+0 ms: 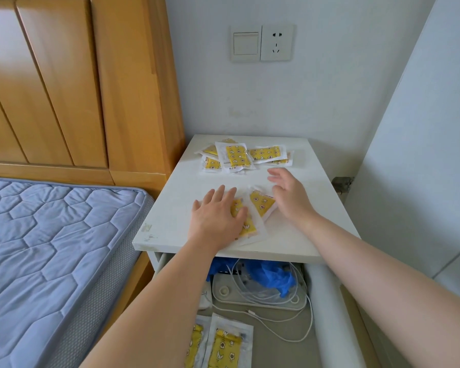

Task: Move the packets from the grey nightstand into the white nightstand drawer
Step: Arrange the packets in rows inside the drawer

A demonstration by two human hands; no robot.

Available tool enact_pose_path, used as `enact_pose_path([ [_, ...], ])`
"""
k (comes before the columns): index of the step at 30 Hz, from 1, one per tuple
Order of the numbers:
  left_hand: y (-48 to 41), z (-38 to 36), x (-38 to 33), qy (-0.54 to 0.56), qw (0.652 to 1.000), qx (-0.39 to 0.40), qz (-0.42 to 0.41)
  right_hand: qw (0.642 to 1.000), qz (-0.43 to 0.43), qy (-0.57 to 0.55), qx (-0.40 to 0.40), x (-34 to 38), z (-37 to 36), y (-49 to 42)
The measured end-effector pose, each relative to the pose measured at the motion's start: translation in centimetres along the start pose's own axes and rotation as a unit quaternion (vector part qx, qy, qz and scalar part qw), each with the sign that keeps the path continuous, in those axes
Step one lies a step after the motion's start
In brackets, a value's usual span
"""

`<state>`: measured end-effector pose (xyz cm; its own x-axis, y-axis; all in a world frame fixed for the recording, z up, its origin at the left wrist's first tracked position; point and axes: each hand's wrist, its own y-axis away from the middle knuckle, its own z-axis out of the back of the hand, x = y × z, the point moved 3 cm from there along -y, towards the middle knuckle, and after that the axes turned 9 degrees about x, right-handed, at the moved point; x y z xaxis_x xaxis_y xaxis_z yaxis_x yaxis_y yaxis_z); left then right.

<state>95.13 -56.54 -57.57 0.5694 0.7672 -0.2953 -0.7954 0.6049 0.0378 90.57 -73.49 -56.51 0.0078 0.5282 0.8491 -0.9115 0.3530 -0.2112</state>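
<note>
Right now the left hand (218,216) lies flat with straight fingers on a yellow-printed clear plastic packet (250,229), its thumb across the print, and grips nothing. The right hand (290,197) is spread wide and loose with its palm just beside a second packet of the same kind (262,204); whether it touches cannot be told. Both packets sit on the pale flat nightstand top (316,208), overlapping each other between the two hands. Below the wrists the open white drawer (327,301) already holds two such packets (223,346). The likeliest slip is that a flat palm on slick film slides the packet instead of lifting it, so it shoots off the front edge under the left wrist. Because the packets overlap, taking one may drag the other askew. Anything dropped could land on the loose white cable (276,317) or the crumpled blue glove (274,277) under the forearms. A heap of more packets (237,155) waits beyond the fingertips and could be scattered by a hasty reach.
</note>
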Motion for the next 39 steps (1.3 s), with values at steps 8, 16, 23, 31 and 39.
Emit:
enact_pose_path([
  [8, 0.0, 0.0, -0.2, -0.014, 1.000, 0.020, -0.011, 0.950, -0.010, 0.310, -0.024, -2.6, 0.6, -6.6],
  [16, 0.2, 0.0, -0.1, 0.000, 1.000, 0.011, -0.017, 0.931, -0.075, 0.353, 0.062, -4.2, 1.1, -9.2],
  [23, 0.2, 0.1, -0.1, 0.009, 1.000, 0.008, -0.009, 0.949, -0.075, 0.305, 0.013, -3.4, 1.4, -4.8],
  [31, 0.3, 0.3, -0.4, 0.001, 1.000, 0.016, -0.005, 0.940, 0.000, 0.325, -0.099, -1.5, 2.9, 1.6],
  [39, 0.4, 0.4, -0.4, -0.001, 1.000, 0.011, -0.005, 0.903, -0.283, 0.319, -0.045, -2.7, 7.0, -2.9],
])
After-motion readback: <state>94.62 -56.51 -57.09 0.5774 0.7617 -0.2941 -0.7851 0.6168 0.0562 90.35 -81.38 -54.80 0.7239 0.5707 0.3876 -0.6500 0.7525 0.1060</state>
